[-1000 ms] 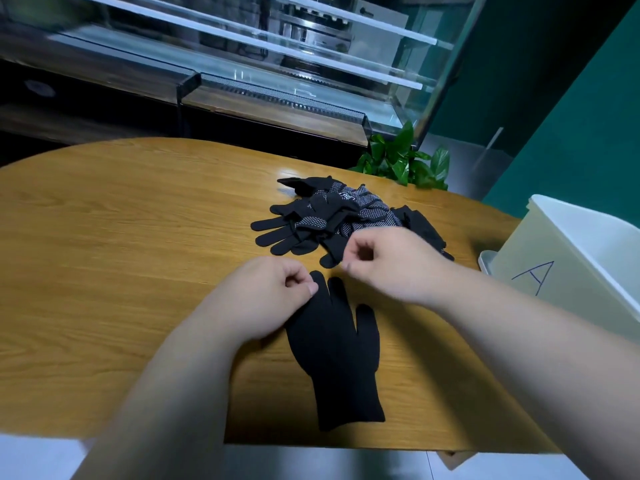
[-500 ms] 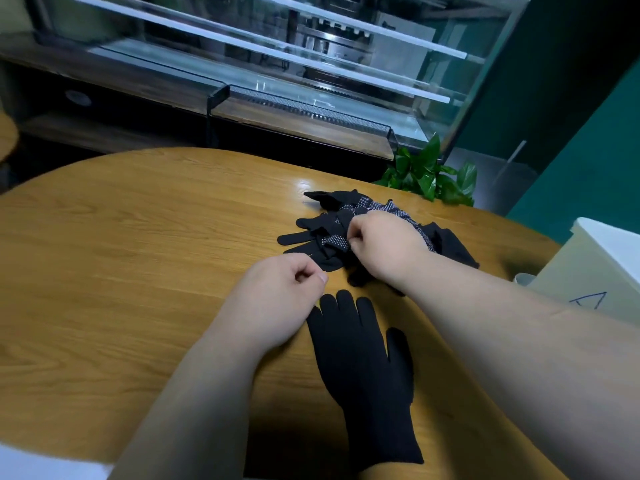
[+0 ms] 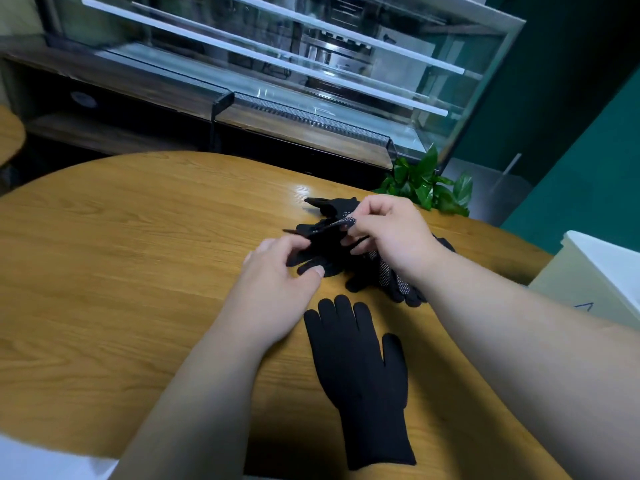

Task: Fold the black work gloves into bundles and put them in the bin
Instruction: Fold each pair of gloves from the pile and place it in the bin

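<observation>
The right hand (image 3: 388,237) covers the middle of the glove pile (image 3: 391,278) and most of the dotted glove (image 3: 341,224) it pinches; the glove count cannot be told. The left hand (image 3: 277,289) has its fingertips lost among them, its grip unclear. Past the right edge of the table (image 3: 121,254) the bin (image 3: 595,271) is cut by the frame, its blue mark (image 3: 585,306) half lost

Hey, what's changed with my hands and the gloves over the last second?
Both hands left the flat glove and moved away to the pile. The right hand went first and now pinches a dotted glove, lifting it; the left hand followed and touches it, grip unclear. The flat glove and bin stayed put.
</observation>
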Motion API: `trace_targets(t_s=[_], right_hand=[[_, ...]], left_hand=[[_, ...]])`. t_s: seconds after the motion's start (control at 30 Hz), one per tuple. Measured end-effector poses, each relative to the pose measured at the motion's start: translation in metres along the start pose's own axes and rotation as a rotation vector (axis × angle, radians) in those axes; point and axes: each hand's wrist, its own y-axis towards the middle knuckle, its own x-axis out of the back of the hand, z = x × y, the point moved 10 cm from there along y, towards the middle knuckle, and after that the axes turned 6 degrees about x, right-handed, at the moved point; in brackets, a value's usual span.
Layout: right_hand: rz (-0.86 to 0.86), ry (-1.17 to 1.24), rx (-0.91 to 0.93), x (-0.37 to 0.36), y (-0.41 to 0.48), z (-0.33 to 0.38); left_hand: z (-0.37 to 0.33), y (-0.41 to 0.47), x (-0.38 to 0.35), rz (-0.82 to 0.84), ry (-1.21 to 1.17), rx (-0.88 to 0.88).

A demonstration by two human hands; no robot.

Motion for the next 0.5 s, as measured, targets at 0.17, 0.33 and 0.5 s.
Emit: trace_targets(t_s=[0.17, 0.33, 0.5], right_hand=[[0.155, 0.381, -0.023, -0.016, -0.011, 0.021], [0.148, 0.579, -0.024, -0.012, -0.018, 0.028], [-0.031, 0.651, -0.127, 0.010, -0.016, 0.014]], left_hand=[[-0.002, -0.004, 0.009, -0.112, -0.071, 0.047], [0.004, -0.002, 0.011, -0.061, -0.127, 0.092], [-0.001, -0.007, 0.006, 0.040, -0.348, 0.074]])
